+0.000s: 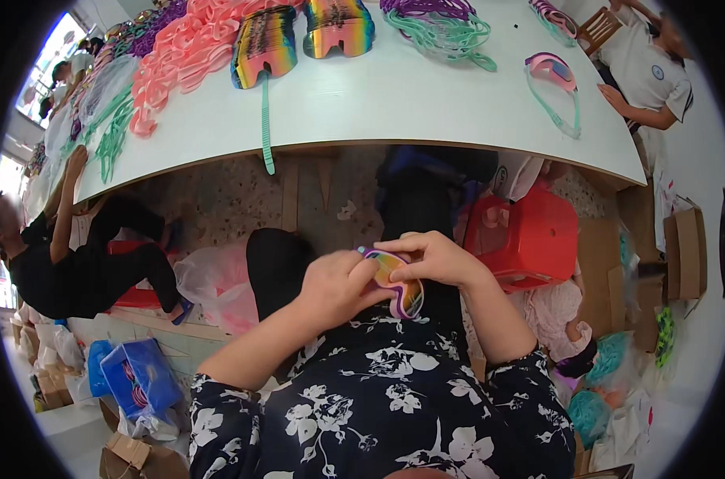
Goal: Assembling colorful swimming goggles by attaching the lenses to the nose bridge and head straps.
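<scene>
Hands meet over the person's lap, below the edge of a long white desk (426,104). The left hand (334,287) and the right hand (438,259) together hold one pair of goggles (398,283) with a mirrored rainbow lens and a purple frame, kept close to the body above a black floral dress. The left hand's fingers are curled around the goggles' left side, thumb pressing on the lens face; the right hand's fingers are closed in a pinch along the upper rim. To handle it well, the grip probably belongs on the frame rather than the mirrored surface, with both hands steadying it so nothing twists. On the desk lie stacked rainbow lenses (299,36), pink frames (183,52), green straps (446,32) and a finished pair with a green strap (554,80). A red plastic stool (530,235) stands just right of the hands. Other people sit at the desk's far left and far right.
</scene>
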The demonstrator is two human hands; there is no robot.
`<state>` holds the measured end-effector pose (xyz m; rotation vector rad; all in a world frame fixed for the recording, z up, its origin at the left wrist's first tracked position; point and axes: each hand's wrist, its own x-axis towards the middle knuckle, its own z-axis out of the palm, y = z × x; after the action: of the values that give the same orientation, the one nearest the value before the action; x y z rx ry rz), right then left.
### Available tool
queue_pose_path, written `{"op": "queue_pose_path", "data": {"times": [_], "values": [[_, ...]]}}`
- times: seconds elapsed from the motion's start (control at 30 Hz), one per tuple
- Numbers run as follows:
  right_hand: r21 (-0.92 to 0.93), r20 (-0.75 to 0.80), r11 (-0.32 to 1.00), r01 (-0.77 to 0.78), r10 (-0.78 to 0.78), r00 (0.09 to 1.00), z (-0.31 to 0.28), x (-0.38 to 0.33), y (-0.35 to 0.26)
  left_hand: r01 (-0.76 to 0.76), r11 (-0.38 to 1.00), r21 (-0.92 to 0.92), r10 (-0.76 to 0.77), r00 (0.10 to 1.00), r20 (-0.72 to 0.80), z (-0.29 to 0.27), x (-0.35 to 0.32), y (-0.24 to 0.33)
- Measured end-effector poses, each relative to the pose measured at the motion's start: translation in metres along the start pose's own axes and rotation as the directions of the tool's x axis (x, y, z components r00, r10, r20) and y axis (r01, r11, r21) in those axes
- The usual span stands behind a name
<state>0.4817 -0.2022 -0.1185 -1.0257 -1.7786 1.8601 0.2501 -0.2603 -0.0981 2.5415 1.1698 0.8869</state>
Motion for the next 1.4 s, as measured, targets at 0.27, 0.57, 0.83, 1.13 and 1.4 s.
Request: {"op": "queue_pose_path", "data": {"times": [0.27,0.57,0.83,1.13,1.4], "values": [[-0.186,-0.089,0.98,0.075,-0.093,0.992,0.009,-0.004,-0.003,-0.05,0.991,-0.123,0.045,0.998,-0.042,0.01,0.001,-0.007],[-0.717,-0.324,0.623,0.312,-0.695,0.642,0.054,-0.057,0.017,0.257,0.937,-0.237,-0.277,0.959,-0.054,0.025,-0.005,-0.015],[-0.751,-0.27,0.568,0.337,-0.73,0.628,0.051,-0.054,0.012,0.234,0.948,-0.217,-0.253,0.965,-0.063,0.027,-0.007,-0.01],[-0.746,-0.29,0.562,0.356,-0.757,0.586,0.056,-0.048,0.022,0.206,0.966,-0.158,-0.233,0.955,-0.183,0.042,-0.018,-0.001],[-0.489,-0.296,0.832,0.262,-0.441,0.847,0.036,-0.057,0.007,0.088,0.974,-0.207,-0.119,0.983,-0.141,0.029,-0.013,0.007]]}}
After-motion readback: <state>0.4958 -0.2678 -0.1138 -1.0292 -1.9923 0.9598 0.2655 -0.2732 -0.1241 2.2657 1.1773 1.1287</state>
